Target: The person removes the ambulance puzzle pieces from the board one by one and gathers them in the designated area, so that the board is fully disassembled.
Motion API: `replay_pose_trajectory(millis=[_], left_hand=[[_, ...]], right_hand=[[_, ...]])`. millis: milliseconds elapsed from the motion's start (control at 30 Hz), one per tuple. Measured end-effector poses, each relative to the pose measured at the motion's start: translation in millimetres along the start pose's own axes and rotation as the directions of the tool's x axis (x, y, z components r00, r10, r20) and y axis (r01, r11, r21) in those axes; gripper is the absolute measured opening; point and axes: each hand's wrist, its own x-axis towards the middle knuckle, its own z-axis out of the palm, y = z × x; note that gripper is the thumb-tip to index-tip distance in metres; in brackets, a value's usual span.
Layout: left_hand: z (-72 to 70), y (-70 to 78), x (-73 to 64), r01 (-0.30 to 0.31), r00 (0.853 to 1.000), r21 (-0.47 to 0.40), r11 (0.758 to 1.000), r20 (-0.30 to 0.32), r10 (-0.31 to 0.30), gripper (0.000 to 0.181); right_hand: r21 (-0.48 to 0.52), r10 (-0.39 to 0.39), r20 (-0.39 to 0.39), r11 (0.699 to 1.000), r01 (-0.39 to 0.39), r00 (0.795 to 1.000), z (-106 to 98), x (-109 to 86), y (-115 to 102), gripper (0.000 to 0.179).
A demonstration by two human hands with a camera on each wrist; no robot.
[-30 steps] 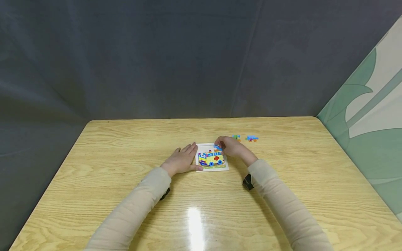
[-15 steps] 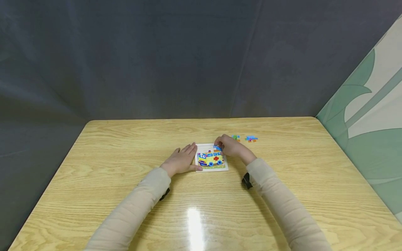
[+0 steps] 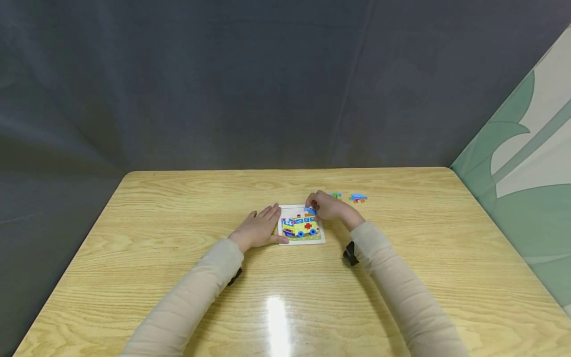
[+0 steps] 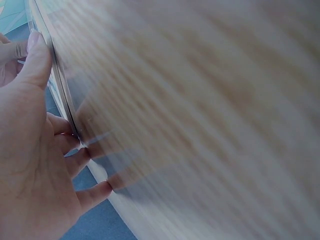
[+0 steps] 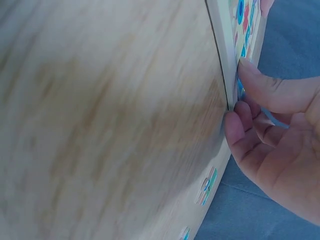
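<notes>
A white-framed jigsaw puzzle (image 3: 302, 242) with a yellow ambulance picture lies flat on the table, bare white at its upper left. Along its left side my left hand (image 3: 258, 229) rests with fingers stretched at the upper corner and thumb on the lower one. My right hand (image 3: 327, 206) bends over the upper right corner, its curled fingers and thumb at a blue puzzle piece (image 3: 309, 211) there. In the right wrist view the thumb (image 5: 252, 70) lies over the frame's inner edge, the other fingers bunched around the corner. Part of the piece is hidden under the hand.
Two loose groups of puzzle pieces lie beyond the right hand: a green and blue piece (image 3: 336, 196) and blue-orange pieces (image 3: 358, 198). The wooden table (image 3: 178, 208) ends at a dark curtain (image 3: 250, 89) behind, with a patterned cloth (image 3: 526, 163) on the right.
The right hand shifts only slightly at the upper right corner, over the blue piece. The left hand stays on the frame, and the loose pieces lie where they were.
</notes>
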Motion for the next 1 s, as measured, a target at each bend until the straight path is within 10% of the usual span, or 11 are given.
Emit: replay_pose_trajectory(millis=[1000], left_hand=[[-1.5, -0.5, -0.9, -0.003, 1.0, -0.011, 1.0, -0.008, 0.003, 0.09]], right_hand=[[0.155, -0.077, -0.121, 0.983, 0.096, 0.99, -1, -10.0, 11, 0.028]])
